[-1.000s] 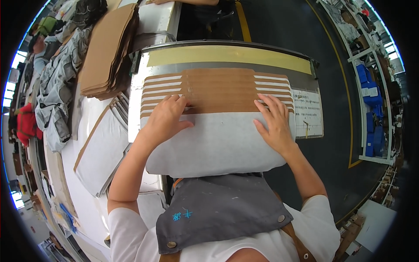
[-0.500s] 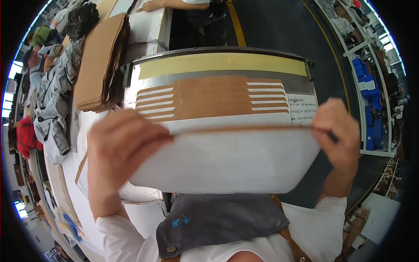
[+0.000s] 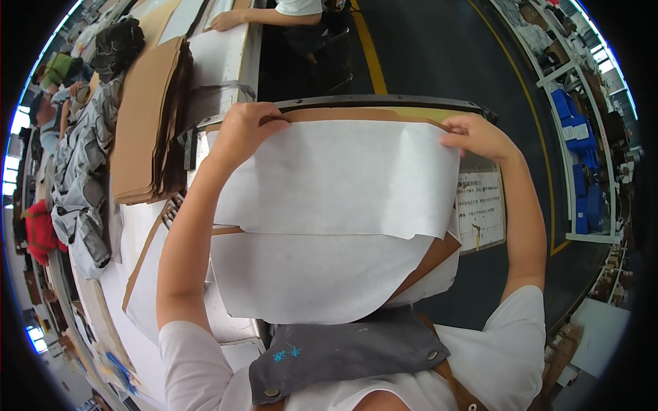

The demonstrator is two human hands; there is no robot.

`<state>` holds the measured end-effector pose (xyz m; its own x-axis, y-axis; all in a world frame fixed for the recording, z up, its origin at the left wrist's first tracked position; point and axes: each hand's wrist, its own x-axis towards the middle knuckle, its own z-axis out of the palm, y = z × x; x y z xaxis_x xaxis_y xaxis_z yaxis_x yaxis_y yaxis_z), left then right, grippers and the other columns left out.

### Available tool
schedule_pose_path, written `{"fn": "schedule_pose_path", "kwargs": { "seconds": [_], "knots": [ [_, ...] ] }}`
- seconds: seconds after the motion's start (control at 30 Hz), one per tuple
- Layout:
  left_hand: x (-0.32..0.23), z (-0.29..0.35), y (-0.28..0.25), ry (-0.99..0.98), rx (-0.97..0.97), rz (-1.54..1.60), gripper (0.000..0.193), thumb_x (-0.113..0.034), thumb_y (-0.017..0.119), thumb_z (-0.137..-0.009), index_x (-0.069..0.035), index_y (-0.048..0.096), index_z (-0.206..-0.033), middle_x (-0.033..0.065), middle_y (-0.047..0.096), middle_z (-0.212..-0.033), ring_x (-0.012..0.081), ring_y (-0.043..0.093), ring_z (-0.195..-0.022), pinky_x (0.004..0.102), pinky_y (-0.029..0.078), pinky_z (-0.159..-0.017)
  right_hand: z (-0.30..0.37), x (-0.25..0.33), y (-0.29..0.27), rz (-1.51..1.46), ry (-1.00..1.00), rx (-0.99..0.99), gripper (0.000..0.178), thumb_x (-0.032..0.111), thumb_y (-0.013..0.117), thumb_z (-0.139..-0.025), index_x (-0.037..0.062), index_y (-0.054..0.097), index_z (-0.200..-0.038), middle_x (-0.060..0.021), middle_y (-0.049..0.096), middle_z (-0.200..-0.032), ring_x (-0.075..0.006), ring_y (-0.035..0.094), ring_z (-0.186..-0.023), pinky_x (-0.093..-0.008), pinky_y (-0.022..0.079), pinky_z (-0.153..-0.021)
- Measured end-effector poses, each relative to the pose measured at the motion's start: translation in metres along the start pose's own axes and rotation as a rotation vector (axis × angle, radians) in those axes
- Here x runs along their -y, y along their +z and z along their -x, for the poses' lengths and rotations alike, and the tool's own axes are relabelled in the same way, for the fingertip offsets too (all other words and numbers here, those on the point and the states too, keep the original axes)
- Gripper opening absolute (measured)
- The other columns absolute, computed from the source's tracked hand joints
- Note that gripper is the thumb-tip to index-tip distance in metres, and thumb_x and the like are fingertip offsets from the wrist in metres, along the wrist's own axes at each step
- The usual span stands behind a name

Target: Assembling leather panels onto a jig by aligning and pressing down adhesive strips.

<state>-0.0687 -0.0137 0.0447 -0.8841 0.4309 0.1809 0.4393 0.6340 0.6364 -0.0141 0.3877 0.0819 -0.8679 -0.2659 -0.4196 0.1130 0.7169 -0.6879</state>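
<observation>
A brown sheet with a white backing [image 3: 343,178] lies white side up over the work surface, its brown edge showing along the far side. My left hand [image 3: 241,131] pinches its far left corner. At the far right corner, my right hand [image 3: 481,137] grips the same sheet between thumb and fingers. Beneath it, nearer me, is another white-backed sheet [image 3: 308,277], curved at its lower right. A brown piece [image 3: 426,268] shows under that one. The striped brown panel is hidden under the upper sheet.
A dark metal rail [image 3: 377,101] bounds the far side of the work surface. To the left stands a stack of brown sheets [image 3: 147,116], beside grey fabric [image 3: 86,171]. A printed card [image 3: 480,209] lies at right. Another person's hand [image 3: 228,20] rests on the far table.
Both hands have moved away from me with the white-backed sheet, from near my apron to the far rail. The sheet now covers the striped brown panel.
</observation>
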Motion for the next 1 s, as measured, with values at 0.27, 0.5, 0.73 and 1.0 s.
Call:
{"fn": "schedule_pose_path", "kwargs": {
  "seconds": [0.27,0.5,0.73,1.0],
  "knots": [
    [0.013,-0.005,0.010,-0.066,0.052,-0.080,0.018,-0.013,0.074,-0.079,0.002,0.069,-0.088,0.0170,0.065,-0.069,0.0285,0.063,-0.062,0.0353,0.049,-0.063,0.081,0.020,0.066,0.488,-0.493,-0.551,0.037,0.021,0.069,-0.088,0.0047,0.059,-0.120,-0.0127,0.059,-0.115,-0.0137,0.062,-0.073,-0.0265,0.052,-0.068],
    [0.024,-0.008,0.003,-0.054,0.024,-0.143,0.021,-0.014,0.076,-0.077,0.002,0.070,-0.089,0.0169,0.067,-0.073,0.0290,0.064,-0.065,0.0353,0.050,-0.065,0.135,0.025,0.114,-0.211,-0.009,-0.136,0.054,0.020,0.071,-0.088,0.0066,0.048,-0.135,-0.0128,0.057,-0.118,-0.0131,0.060,-0.068,-0.0260,0.052,-0.066],
    [0.033,-0.010,0.001,-0.102,0.027,-0.142,0.022,-0.015,0.075,-0.077,0.002,0.070,-0.090,0.0147,0.066,-0.073,0.0232,0.062,-0.066,0.0330,0.049,-0.066,0.139,0.007,0.140,0.100,-0.242,-0.535,0.051,0.024,0.067,-0.091,0.0017,0.048,-0.133,-0.0122,0.060,-0.111,-0.0227,0.061,-0.091,-0.0350,0.049,-0.086],
    [0.027,-0.014,0.002,-0.130,0.053,-0.171,0.023,-0.015,0.076,-0.077,0.003,0.070,-0.089,0.0150,0.066,-0.072,0.0215,0.061,-0.065,0.0324,0.049,-0.065,0.152,-0.048,0.124,-0.620,-0.208,-0.261,0.039,0.030,0.047,-0.102,0.0003,0.064,-0.083,-0.0104,0.068,-0.090,-0.0182,0.062,-0.087,-0.0336,0.045,-0.089]
  ]
}}
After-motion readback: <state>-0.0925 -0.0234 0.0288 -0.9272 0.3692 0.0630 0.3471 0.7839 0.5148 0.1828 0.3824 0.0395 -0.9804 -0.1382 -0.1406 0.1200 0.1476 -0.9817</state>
